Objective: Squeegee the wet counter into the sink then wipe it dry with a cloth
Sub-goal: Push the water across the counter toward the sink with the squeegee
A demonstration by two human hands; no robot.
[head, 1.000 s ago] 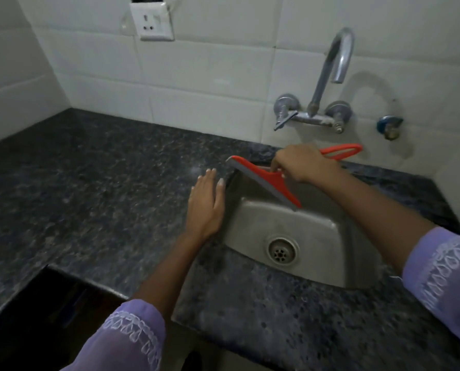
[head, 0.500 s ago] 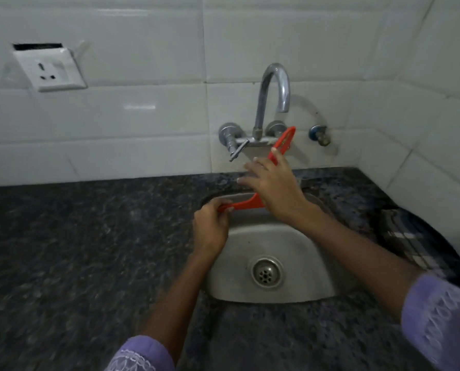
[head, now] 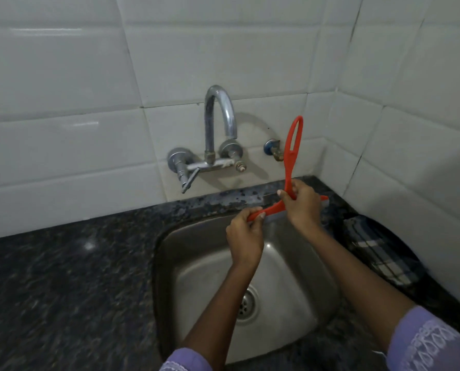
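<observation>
A red squeegee (head: 291,156) stands with its looped handle pointing up, its blade lying along the back rim of the steel sink (head: 196,263). My right hand (head: 302,203) grips the squeegee where handle meets blade. My left hand (head: 243,235) pinches the blade's left end. Both hands are over the far part of the sink. The dark speckled counter (head: 62,277) surrounds the sink. A dark checked cloth (head: 379,253) lies on the counter to the right of the sink.
A chrome tap (head: 218,124) with its valves juts from the white tiled wall above the sink. A small blue-capped valve (head: 273,149) sits to its right. A side wall closes in at the right. The drain (head: 246,303) shows in the sink's bottom.
The squeegee handle has swung from tilted to upright and both hands have shifted right along the sink's back rim. A second ago my left hand lay flat on the counter; now it pinches the blade.
</observation>
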